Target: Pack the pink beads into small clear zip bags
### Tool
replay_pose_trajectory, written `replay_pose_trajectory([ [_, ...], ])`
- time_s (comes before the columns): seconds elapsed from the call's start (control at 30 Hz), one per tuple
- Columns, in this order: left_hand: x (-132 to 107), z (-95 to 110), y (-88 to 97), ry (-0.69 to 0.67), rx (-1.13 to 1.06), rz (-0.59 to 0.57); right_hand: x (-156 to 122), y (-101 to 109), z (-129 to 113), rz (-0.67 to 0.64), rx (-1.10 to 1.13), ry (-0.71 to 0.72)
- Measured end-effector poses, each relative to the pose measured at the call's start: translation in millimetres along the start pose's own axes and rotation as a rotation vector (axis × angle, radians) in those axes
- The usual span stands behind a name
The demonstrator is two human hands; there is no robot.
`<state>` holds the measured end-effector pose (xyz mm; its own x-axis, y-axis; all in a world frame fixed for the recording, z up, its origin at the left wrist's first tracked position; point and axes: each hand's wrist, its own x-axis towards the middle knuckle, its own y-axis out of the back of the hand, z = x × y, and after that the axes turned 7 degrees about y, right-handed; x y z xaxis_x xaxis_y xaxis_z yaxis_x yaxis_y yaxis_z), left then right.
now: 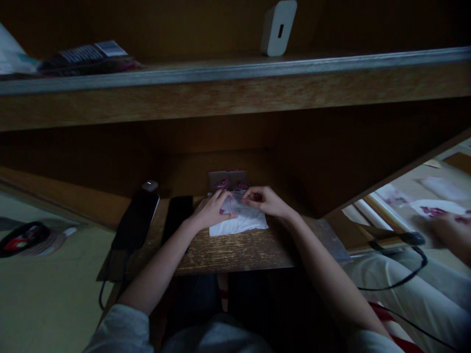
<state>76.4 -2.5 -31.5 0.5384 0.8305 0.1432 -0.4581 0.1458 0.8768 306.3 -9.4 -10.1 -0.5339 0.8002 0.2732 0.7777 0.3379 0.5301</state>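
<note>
On a small dark wooden desk (235,252), both my hands rest on a clear plastic packet (241,206) that lies over a white folded cloth or paper (239,225). My left hand (213,210) presses its fingers onto the packet's left side. My right hand (265,200) pinches the packet's top edge with curled fingers. Just behind the hands stands a small grey card or box (227,179) with pink bits in front of it.
Two dark phone-like slabs (137,218) (177,215) lie at the desk's left, one with a cable. A wooden shelf (235,73) overhangs, bearing a white device (278,27) and papers (88,53). At the right edge, another person's hand (451,230) rests near a black cable (401,279).
</note>
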Motion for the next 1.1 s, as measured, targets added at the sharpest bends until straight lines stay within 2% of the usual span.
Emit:
replay_pose_trajectory([
  [0.23,-0.1,-0.9,-1.1,0.002,0.023,0.001,5.0,-17.5,-5.0,-0.034,-0.166,0.047],
  [0.43,0.1,-0.5,0.5,0.007,-0.011,-0.005,0.3,-0.5,3.4,0.013,-0.141,0.035],
  [0.6,-0.4,-0.6,0.4,0.028,-0.009,-0.015,-6.9,16.0,21.9,-0.123,-0.207,-0.064],
  [0.83,-0.8,-2.7,-2.2,0.017,0.015,-0.006,-8.1,13.7,35.7,-0.194,-0.198,-0.061],
  [1.1,-0.1,-3.8,-2.8,0.003,0.05,-0.023,-8.1,13.5,40.3,-0.201,-0.214,-0.058],
])
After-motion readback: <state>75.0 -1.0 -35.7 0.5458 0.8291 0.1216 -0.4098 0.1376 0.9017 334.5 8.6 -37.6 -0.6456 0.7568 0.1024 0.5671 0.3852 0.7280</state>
